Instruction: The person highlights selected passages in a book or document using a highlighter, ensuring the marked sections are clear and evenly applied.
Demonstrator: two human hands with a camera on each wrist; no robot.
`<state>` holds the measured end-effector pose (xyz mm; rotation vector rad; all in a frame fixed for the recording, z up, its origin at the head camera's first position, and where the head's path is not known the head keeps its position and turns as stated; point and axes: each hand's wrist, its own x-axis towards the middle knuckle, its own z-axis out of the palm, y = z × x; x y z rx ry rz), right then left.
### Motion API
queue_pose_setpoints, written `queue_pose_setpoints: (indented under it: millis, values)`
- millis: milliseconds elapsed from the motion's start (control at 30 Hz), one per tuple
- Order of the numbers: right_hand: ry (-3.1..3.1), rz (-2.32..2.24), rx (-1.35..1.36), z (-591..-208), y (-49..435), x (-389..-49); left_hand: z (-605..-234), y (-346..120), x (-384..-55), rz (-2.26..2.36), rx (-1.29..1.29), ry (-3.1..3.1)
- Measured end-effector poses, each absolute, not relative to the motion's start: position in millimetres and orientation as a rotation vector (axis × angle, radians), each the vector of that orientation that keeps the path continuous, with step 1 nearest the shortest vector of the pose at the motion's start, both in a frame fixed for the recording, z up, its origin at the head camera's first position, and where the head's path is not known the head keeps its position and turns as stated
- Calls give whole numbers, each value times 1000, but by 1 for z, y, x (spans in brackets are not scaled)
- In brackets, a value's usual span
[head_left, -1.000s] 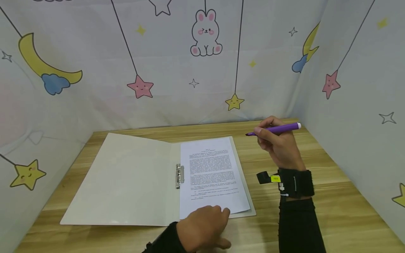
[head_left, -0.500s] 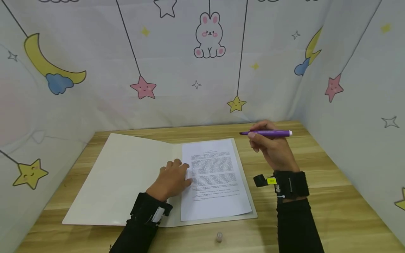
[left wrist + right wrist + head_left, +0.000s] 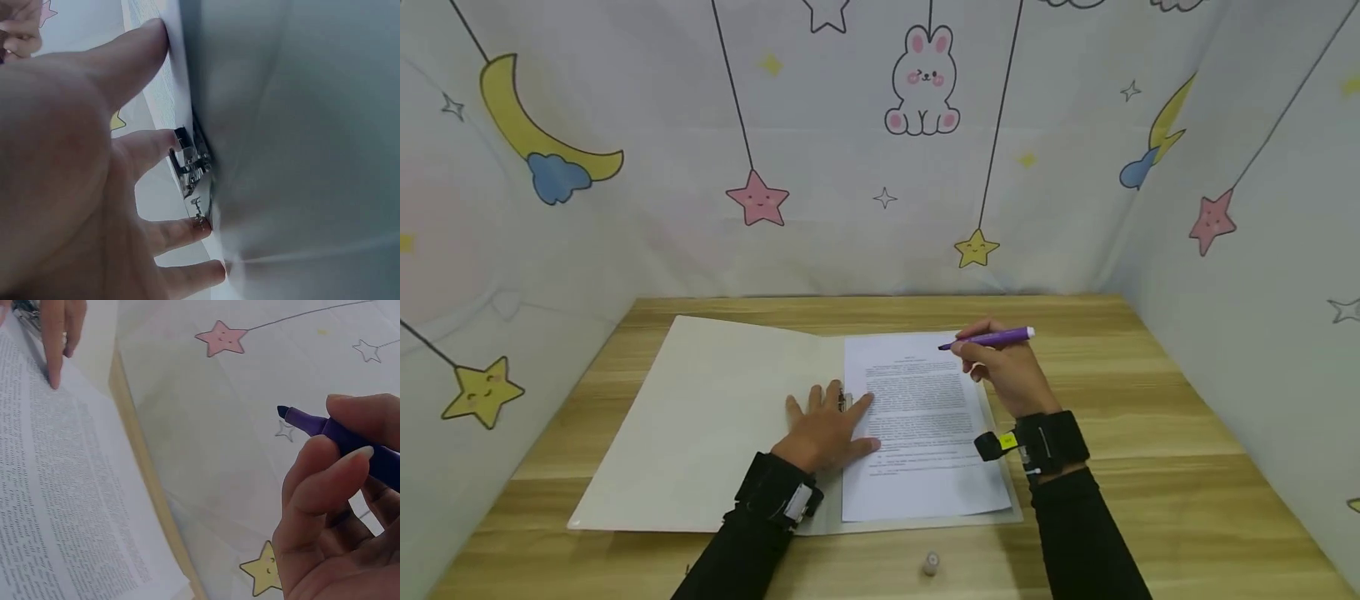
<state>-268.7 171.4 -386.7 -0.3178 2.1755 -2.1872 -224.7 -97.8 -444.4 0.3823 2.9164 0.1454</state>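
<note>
And there, over the page's upper right, the marker [image 3: 996, 337], bare dark tip pointing left, clear of the paper in the right wrist view. Pinched snugly between thumb and curled fingers of the right hand [image 3: 1011, 379]. Underneath, the page [image 3: 917, 425], print side up on the right half of the folder [image 3: 722, 425]. At its left edge, the left hand [image 3: 823, 437], fingers spread and nearly straight, gripping nothing, steadying by the look of it. Folder laid wide on the table [image 3: 1187, 467]; in front of it, a small pale piece [image 3: 931, 563], likely the marker's cap.

So, the tally: marker bared, folder spread, page in place, both hands in position. Early going, most likely: no purple ink to be seen on the page, tip-on-paper work seemingly not yet begun.

Now the murky bits. Clip [image 3: 190, 165] mostly behind the left hand in the head view, plainer in the left wrist view, but no telling about any hold on the page. Print too fine to read. In the right wrist view, page cropped at left and bottom, marker's back end lost past the right edge.
</note>
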Motion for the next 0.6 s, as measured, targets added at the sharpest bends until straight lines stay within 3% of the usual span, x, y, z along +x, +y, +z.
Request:
queue_pose_setpoints:
  millis: [600]
  values:
    - [2321,-1973,-112,-422,84,-316,-442,-87,-214,-2,345,2956]
